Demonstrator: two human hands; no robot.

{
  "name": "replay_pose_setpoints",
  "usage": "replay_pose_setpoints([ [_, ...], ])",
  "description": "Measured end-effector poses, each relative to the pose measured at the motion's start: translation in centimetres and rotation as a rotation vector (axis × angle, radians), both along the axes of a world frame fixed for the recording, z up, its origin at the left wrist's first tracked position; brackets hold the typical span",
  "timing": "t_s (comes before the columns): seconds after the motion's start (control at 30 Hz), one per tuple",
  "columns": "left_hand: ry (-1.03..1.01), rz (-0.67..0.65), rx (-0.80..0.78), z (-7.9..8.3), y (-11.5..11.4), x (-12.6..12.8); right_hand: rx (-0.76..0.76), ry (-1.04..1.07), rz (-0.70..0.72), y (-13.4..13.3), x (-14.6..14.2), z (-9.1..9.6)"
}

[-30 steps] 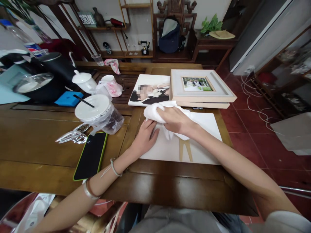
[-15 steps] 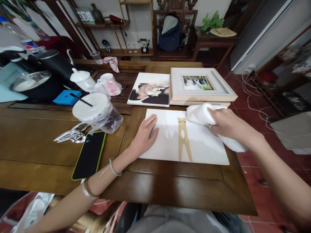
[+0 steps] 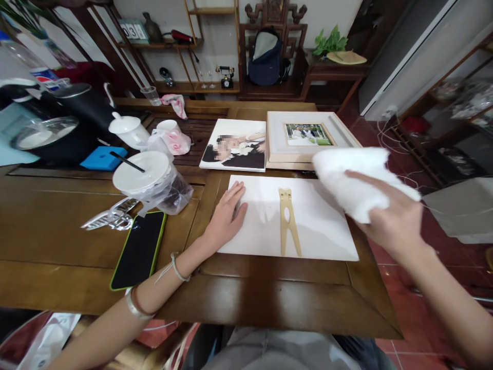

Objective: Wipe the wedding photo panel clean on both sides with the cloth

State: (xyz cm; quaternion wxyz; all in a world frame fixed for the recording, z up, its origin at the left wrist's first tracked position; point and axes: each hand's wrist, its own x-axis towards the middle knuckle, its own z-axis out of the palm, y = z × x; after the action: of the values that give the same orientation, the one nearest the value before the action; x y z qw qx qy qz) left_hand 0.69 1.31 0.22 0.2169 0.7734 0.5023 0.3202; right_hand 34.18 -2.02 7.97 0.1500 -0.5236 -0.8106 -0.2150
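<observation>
A white panel (image 3: 316,226), the back of a frame with a tan wooden stand (image 3: 287,221) on it, lies face down near the front of the wooden table (image 3: 69,205). My left hand (image 3: 227,213) rests flat on the panel's left edge, fingers stretched out. My right hand (image 3: 393,216) is lifted above the panel's right corner, closed on a white cloth (image 3: 354,180). Behind the panel lie a frameless photo print (image 3: 234,145) and a stack of pale framed pictures (image 3: 304,139).
To the left are a black phone with a green rim (image 3: 139,249), a lidded cup in a plastic bag (image 3: 148,180), a silvery clip (image 3: 111,218), a white teapot (image 3: 127,129), a blue pad (image 3: 103,157) and black pots. Red tiled floor with cables lies to the right.
My right hand swept the cloth from the panel's upper left across to the right, then lifted it off past the right corner. My left hand stayed flat on the panel.
</observation>
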Motion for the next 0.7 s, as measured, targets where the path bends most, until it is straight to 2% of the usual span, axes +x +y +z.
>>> replay_pose_setpoints([
  [0.1, 0.012, 0.000, 0.015, -0.2, 0.0, 0.0, -0.152, -0.055, 0.194, 0.7, -2.1, -1.5],
  [0.2, 0.026, -0.012, 0.021, -0.4, 0.1, -0.1, -0.336, -0.076, 0.227, 2.3, -3.0, -2.5],
  [0.37, 0.052, -0.013, 0.018, -0.4, 0.1, -0.1, -0.471, -0.060, 0.289, 3.7, -2.6, -2.4],
  [0.47, 0.054, -0.009, 0.016, -0.3, 0.1, -0.1, -0.563, -0.025, 0.285, 2.1, -2.6, -1.7],
  [0.7, 0.051, -0.014, 0.004, -0.1, 0.1, 0.0, -0.750, 0.041, 0.318, -6.1, -3.0, 0.4],
])
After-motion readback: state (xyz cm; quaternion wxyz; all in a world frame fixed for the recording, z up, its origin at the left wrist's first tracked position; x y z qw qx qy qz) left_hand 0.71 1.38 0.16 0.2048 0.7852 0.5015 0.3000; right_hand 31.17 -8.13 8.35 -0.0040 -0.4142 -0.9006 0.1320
